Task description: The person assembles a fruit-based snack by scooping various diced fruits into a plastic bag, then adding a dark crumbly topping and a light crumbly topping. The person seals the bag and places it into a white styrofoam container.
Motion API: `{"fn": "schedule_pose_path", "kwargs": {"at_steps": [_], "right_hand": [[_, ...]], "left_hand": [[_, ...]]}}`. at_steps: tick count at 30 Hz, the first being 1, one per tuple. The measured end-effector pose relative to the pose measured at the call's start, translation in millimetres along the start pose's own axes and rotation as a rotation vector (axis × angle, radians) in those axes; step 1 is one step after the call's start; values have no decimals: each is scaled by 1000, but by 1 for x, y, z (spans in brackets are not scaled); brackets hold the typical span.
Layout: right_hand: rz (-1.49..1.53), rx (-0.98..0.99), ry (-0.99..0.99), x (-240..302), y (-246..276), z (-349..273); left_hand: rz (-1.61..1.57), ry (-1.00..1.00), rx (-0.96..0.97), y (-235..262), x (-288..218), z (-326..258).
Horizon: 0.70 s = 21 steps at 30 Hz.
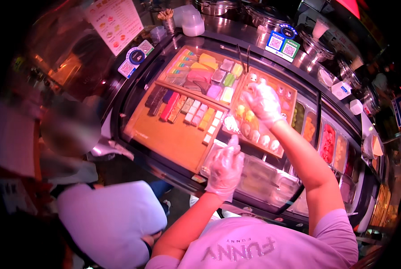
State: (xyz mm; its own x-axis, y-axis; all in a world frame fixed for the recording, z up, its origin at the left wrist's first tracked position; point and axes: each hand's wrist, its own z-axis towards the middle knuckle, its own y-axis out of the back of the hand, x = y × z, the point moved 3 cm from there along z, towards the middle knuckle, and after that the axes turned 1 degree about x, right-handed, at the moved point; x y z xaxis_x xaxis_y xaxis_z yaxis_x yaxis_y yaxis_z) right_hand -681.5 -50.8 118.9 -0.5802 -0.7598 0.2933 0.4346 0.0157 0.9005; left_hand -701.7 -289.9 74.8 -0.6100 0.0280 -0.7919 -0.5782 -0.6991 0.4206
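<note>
Nearest: wearer's pink shirt at bottom edge, both bare forearms rising from it.

L hand (226,168), in a thin clear plastic glove, rests on the near edge of the clear lidded container (258,179) at the front of the display case. Fingers loosely curled, one pointing up; cannot tell if anything is pinched.

Beyond it, R hand (263,104), also gloved, reaches further in over the orange tray of small round sweets (279,87). Fingers narrow, tips bunched downward just above the pale and yellow pieces; whether one is gripped cannot be told, glove hides it.

L of that tray: wooden tray (164,139) w/ a row of coloured bars (191,112), red, green, yellow, white, side by side, near part bare. Behind it a second tray of coloured blocks (205,71), orange, pink, purple, green.

R of sweets tray: steel pans of cut fruit (328,141), red and orange.

Far: black tongs (243,56) lying on case top, small sign stands (281,42), translucent cup stack (191,22), menu card (115,22).

Lower L, outside the case: another person in a white top (111,215), bent forward.
</note>
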Motion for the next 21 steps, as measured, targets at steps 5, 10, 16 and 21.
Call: {"fn": "schedule_pose_path", "kwargs": {"at_steps": [5, 10, 16, 21], "right_hand": [[-129, 63, -215, -10, -34, 93], [-218, 74, -472, -52, -84, 152], [-141, -159, -484, -72, -119, 145], [829, -266, -373, 24, -98, 110]], "left_hand": [[-220, 55, 115, -8, 45, 32], [-122, -82, 180, 29, 93, 51], [-69, -49, 286, 100, 125, 82], [-226, 3, 213, 116, 145, 125]]}}
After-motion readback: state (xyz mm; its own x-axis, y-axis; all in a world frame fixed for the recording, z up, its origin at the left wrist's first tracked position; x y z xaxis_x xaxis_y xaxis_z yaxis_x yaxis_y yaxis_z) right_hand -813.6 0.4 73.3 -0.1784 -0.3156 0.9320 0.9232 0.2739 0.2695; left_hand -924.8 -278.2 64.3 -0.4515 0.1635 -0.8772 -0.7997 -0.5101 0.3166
